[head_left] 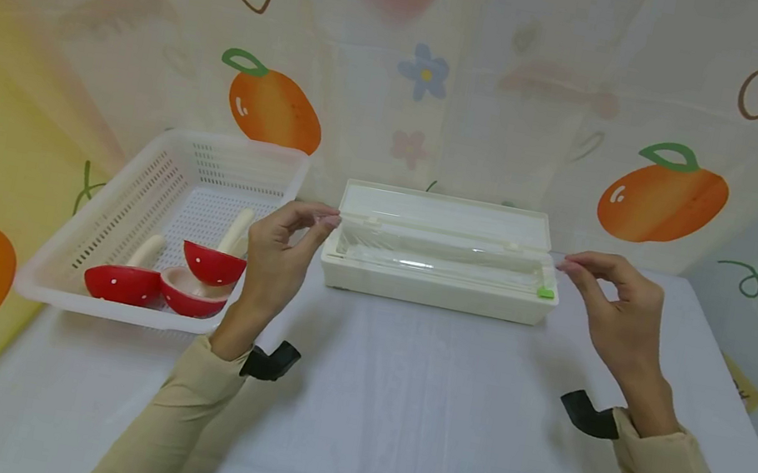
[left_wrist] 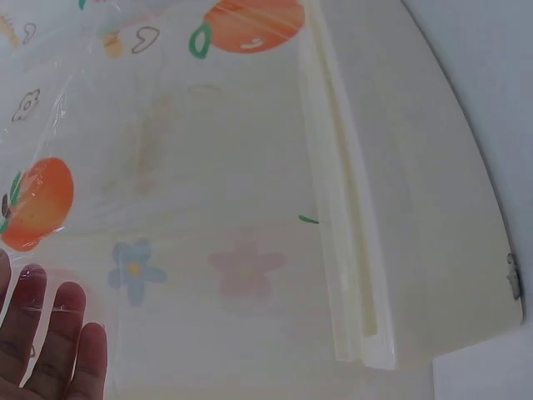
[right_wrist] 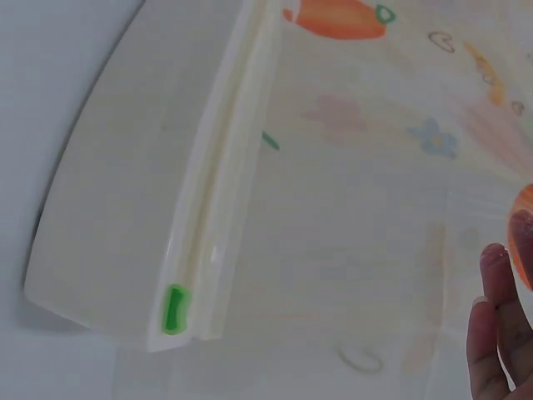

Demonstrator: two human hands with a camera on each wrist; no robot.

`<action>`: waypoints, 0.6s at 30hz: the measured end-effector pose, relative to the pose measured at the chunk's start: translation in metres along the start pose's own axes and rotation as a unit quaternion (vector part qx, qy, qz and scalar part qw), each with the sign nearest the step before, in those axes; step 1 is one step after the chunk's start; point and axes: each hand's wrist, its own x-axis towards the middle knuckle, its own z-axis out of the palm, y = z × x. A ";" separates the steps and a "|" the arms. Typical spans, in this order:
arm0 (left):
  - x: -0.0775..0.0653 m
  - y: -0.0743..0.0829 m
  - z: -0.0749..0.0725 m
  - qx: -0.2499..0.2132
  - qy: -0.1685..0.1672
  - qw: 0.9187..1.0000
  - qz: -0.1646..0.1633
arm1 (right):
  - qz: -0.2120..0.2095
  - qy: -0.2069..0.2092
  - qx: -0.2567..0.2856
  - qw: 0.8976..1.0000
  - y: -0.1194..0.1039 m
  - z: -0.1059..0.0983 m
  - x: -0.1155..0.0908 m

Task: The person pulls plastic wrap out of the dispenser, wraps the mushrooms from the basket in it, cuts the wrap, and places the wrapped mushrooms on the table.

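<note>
A white cling film dispenser box point(head_left: 433, 293) stands on the table with its lid point(head_left: 447, 213) raised at the back. Clear cling film point(head_left: 421, 254) shows inside; glints of the sheet point(left_wrist: 60, 108) also appear in the left wrist view. At the box's left end, my left hand point(head_left: 279, 253) pinches the film's edge between thumb and forefinger. My right hand point(head_left: 620, 313) pinches it likewise off the right end. A green slider point(head_left: 546, 293) sits at the box's right front corner. The wrist views leave both pinching fingertips out of sight.
To the left stands a white perforated basket point(head_left: 107, 310) holding several red dotted ladles, one red ladle point(head_left: 123, 284) at its front. A patterned cloth point(head_left: 443, 129) hangs behind the table. White cloth point(head_left: 413, 429) covers the tabletop.
</note>
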 end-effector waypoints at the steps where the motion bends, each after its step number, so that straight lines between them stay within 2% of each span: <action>1: 0.000 0.002 -0.001 -0.002 0.002 1.000 0.002 | 0.000 0.002 0.001 1.000 -0.001 0.000 0.000; 18: 0.001 0.019 -0.013 -0.023 0.023 0.998 0.055 | -0.043 0.011 0.004 0.999 -0.019 -0.014 0.000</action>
